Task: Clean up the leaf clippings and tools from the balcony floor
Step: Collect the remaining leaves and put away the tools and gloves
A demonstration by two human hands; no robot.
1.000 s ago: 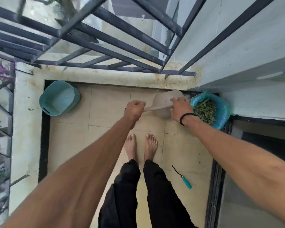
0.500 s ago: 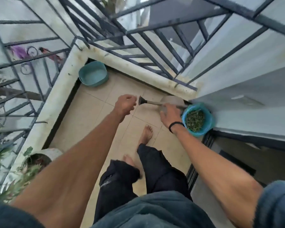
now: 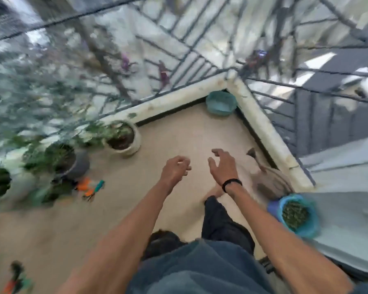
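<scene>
The view is blurred by motion. My left hand and my right hand hang over the tiled floor, fingers loosely curled, holding nothing. A beige dustpan with a dark-tipped handle leans by the balcony curb to the right of my right hand. Beside it stands a blue bucket full of green leaf clippings. Small orange and teal hand tools lie on the floor near the pots at left. More tools lie at the bottom left.
Several potted plants line the left side, the nearest being a white pot. A teal basin sits in the far corner. A low white curb and black railing bound the balcony. My legs and one bare foot are below my hands.
Both hands have let go of the dustpan, which now rests by the curb. My view has swung left, bringing the pots and the floor tools into sight.
</scene>
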